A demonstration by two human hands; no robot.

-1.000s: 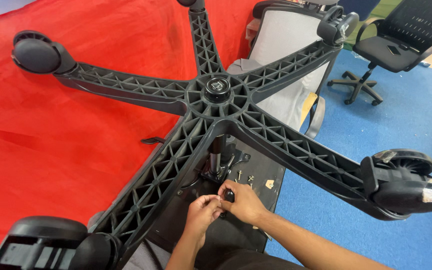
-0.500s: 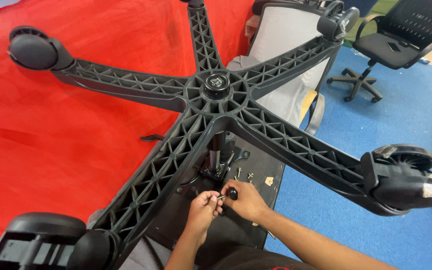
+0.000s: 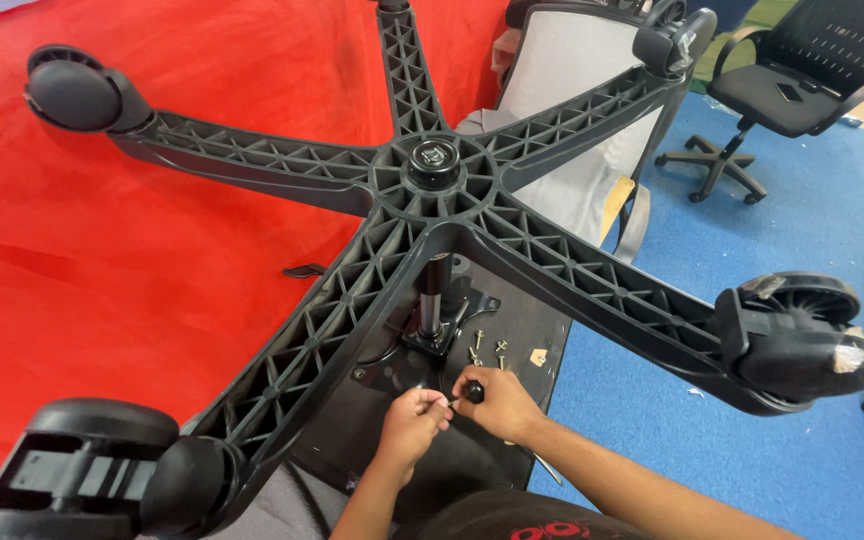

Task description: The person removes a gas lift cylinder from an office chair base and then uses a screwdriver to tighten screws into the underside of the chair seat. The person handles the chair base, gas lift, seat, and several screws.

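**Chair base upturned, hands busy at the small knob under the seat**

Chair base (image 3: 432, 190), a black five-armed star with a wheel at each tip, stands upside down over the seat underside (image 3: 512, 340), which lies half on a red cloth (image 3: 152, 260) and half on blue floor (image 3: 752, 480). Its centre post (image 3: 435, 300) runs down into the metal plate (image 3: 422, 350) on the seat. Top-heavy as it looks, a sideways push on the post could tip it toward the arms below.

The right hand (image 3: 507, 405) is closed around a small black knob (image 3: 474, 391); the left hand (image 3: 410, 422) pinches narrowly beside it, on something too small to tell.

Loose bolts (image 3: 487, 350) lie just beside the hands, near the seat edge; a careless wrist could likely sweep them onto the floor.
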